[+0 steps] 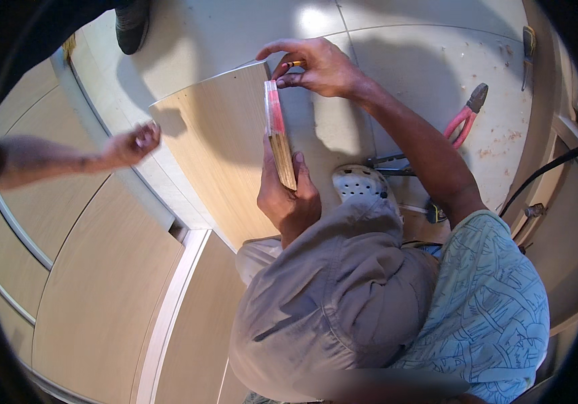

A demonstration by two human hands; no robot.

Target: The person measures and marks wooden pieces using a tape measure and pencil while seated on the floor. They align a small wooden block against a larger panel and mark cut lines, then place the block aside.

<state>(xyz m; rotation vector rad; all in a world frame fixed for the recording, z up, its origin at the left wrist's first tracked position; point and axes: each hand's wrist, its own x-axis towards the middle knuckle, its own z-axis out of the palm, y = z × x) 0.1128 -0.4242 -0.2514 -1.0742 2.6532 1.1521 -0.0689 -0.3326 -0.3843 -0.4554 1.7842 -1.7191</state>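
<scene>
A narrow wooden block [279, 138], red and white on its far half and layered brown on its near half, stands along the right edge of a pale wood-grain board [218, 135]. My left hand [291, 202] is closed round the block's near end; its wrist vanishes behind grey cloth. At the far end, my right hand [326, 67] pinches an orange pencil [294, 64], its thumb close to the block's tip and its forefinger reaching over the board's far corner. The pencil's point is hidden by the fingers.
Another person's hand [134, 145] hovers left of the board, smeared by motion; a dark shoe [132, 27] stands beyond. Red-handled pliers [467, 114] lie on the tiled floor at right, with a yellow-and-black tool [528, 57] farther off. A white clog [363, 182] is near my left hand.
</scene>
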